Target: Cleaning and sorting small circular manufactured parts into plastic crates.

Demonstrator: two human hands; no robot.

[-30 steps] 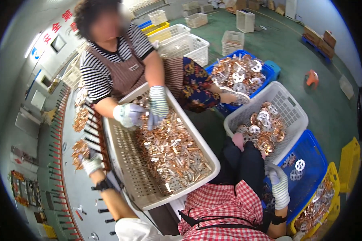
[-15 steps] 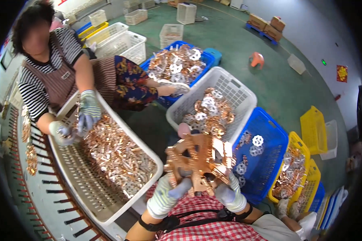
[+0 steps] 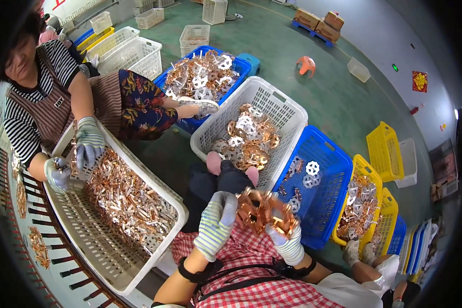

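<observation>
A copper-coloured openwork metal part (image 3: 264, 211), or a few stacked together, is held up in front of my checked apron. Both my hands wear striped gloves with greyish fingertips. On the part's right lower edge my right hand (image 3: 288, 244) is closed, its fingers pinching the metal. My left hand (image 3: 215, 226) has its fingers curled at the left edge; their exact contact is partly hidden. Beyond the part stands a white crate (image 3: 291, 110) holding silver and copper-coloured openwork discs (image 3: 251, 134). To its right, a blue crate (image 3: 321, 210) has a few silver discs inside.
At left, a co-worker's gloved hands (image 3: 90, 141) hold copper strips over a long crate (image 3: 177, 203) of small metal pieces. A rack with dark prongs (image 3: 69, 259) borders it. Yellow crates (image 3: 362, 164) line the right; a full blue crate (image 3: 244, 66) and orange stool (image 3: 306, 65) stand farther off.
The copper-coloured part has come lower, farther from the view, and tilted. My left hand has risen beside its left edge. The surroundings have shifted leftward as the view turned.
</observation>
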